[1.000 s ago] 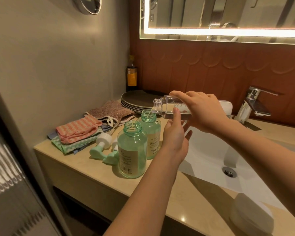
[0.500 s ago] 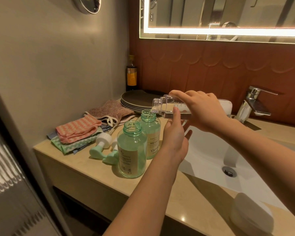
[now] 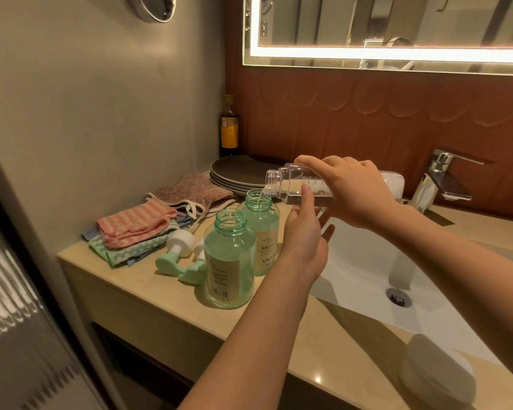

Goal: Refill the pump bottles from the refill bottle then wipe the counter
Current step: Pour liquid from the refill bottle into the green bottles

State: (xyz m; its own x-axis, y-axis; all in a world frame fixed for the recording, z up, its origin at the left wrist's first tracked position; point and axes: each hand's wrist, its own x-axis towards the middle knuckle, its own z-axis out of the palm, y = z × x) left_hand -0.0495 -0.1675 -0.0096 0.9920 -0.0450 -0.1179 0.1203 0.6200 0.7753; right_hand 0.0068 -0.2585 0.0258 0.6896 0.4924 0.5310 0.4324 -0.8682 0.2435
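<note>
Two green pump bottles stand uncapped on the beige counter, the front bottle and the rear bottle. My right hand grips the clear refill bottle, tipped nearly level with its mouth over the rear bottle's neck. A thin stream runs from it into that bottle. My left hand sits at the rear bottle's right side with straight fingers, one fingertip touching the refill bottle's underside. Two pump heads lie on the counter left of the bottles.
Folded cloths are stacked at the counter's left, with dark plates and a dark bottle behind. The white sink and chrome faucet lie to the right. A white rounded object sits at the front right.
Nothing has visibly moved; the refill bottle stays tipped over the rear bottle and both hands hold their places.
</note>
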